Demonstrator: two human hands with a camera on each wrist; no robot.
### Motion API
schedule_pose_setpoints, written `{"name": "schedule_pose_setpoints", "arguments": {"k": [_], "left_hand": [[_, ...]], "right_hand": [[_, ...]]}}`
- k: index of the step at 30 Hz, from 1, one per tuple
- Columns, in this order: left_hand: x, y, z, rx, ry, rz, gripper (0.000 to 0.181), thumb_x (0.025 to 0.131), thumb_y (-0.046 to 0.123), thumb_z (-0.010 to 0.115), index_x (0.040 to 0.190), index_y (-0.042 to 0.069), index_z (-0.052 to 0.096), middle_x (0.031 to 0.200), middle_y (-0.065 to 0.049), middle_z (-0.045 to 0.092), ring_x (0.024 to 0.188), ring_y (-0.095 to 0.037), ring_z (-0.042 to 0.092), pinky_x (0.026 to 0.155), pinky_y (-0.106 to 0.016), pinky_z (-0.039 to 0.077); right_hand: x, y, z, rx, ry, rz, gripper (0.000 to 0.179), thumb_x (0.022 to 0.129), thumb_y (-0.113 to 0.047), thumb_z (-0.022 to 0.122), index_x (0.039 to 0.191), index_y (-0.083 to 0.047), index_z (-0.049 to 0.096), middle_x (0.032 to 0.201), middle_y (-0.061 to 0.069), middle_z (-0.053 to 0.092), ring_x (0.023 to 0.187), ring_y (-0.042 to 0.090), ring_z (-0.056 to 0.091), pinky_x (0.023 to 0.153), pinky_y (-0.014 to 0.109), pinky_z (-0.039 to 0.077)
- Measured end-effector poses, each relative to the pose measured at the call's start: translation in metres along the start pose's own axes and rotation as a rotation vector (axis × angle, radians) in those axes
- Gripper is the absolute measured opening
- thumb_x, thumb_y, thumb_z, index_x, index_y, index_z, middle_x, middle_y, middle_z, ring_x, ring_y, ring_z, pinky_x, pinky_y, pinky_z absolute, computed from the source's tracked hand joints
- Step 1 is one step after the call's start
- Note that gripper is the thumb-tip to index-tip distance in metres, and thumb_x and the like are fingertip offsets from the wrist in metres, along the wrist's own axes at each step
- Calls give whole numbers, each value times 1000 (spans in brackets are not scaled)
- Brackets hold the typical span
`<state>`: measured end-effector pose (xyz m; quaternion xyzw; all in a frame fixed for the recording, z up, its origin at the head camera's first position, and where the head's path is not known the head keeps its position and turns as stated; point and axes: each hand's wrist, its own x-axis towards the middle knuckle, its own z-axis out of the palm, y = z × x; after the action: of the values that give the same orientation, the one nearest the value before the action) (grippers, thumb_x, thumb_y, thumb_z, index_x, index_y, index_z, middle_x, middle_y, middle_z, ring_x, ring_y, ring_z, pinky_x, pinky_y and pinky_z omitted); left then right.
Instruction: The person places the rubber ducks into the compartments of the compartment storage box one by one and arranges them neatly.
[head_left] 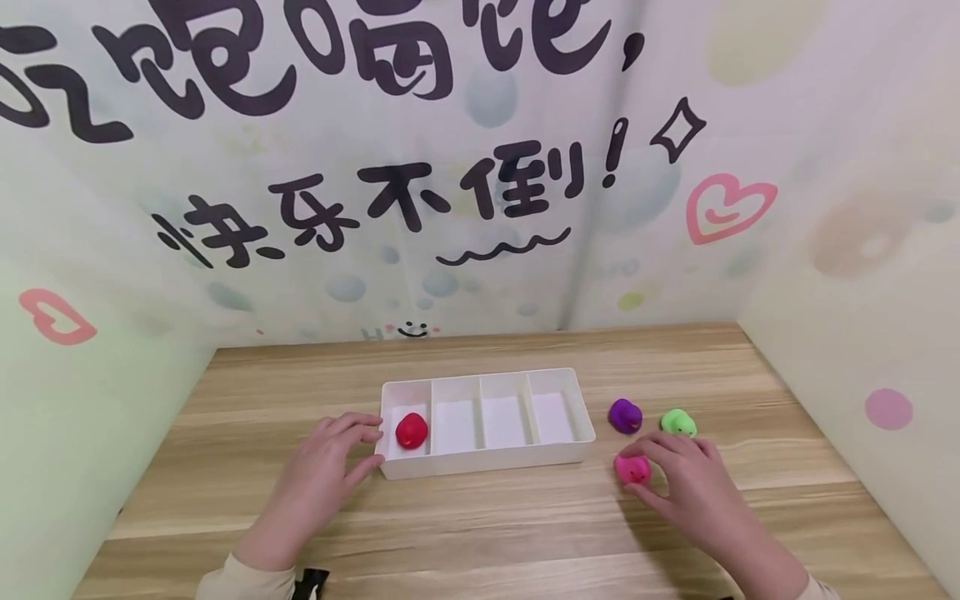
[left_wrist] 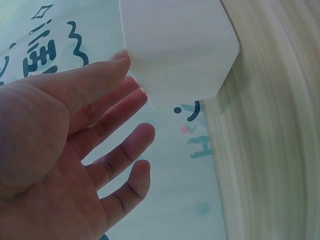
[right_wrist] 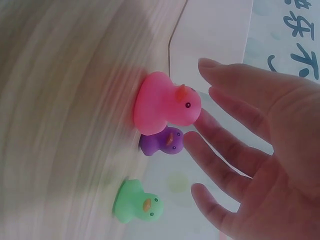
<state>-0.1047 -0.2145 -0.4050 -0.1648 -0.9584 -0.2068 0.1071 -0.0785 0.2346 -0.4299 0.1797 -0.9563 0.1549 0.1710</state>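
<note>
The right hand (head_left: 693, 479) arches over the pink duck (head_left: 632, 468) on the table (head_left: 495, 537), thumb and fingers parted, ungripping. The left hand (head_left: 318, 467), fingers relaxed, touches the left end of the white tray (head_left: 487, 461).

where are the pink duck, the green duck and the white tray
pink duck (right_wrist: 156, 105): right wrist view, on its body
green duck (right_wrist: 133, 201): right wrist view, on its body
white tray (head_left: 487, 462): head view, on its front wall
</note>
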Motion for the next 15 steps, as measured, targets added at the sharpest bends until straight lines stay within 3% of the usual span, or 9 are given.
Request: {"name": "schedule_pose_setpoints", "arguments": {"k": [15], "left_hand": [[1,2,0,-5,4,7,26,85,14,85,108,8,77,128,0,71,112,-27,63,91,-47,59]], "right_hand": [[1,8,0,-53,12,-16,37,66,-24,97,96,-25,76,98,-11,70,97,21,70,82,58,51]]}}
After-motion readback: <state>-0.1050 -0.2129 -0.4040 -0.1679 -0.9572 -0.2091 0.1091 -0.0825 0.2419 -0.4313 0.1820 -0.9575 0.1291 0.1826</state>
